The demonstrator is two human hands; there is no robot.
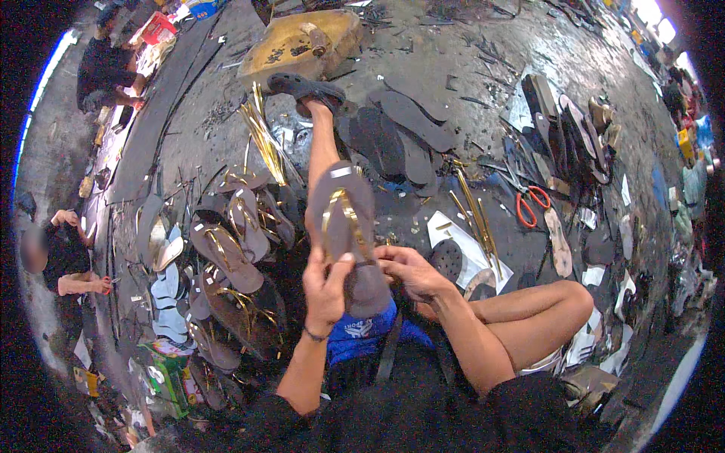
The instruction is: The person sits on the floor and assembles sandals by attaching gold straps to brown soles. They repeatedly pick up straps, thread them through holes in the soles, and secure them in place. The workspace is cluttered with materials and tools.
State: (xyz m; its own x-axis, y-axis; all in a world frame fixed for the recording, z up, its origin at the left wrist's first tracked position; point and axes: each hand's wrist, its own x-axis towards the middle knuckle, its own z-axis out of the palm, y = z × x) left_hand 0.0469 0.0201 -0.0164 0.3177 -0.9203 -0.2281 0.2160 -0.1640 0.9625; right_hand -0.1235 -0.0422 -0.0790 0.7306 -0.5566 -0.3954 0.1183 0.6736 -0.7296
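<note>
A dark brown flip-flop [340,215] with a gold strap and a small white label stands nearly upright before me. My left hand [323,291] grips it by its lower left edge, thumb on the footbed. At its lower right edge, beside the strap's end, my right hand [411,272] has its fingers bent and pressed together. What lies between those fingertips is hidden. My outstretched leg [323,143] shows beyond the flip-flop, with a dark clog [306,89] on the foot.
Several gold-strapped flip-flops [226,257] pile up at left. Gold strips [264,140] lie beyond them. Dark soles [400,132] are ahead. Red-handled scissors [531,205] lie at right, near more soles [563,136]. A yellowish block [332,38] sits far ahead. Two people [64,257] work at left.
</note>
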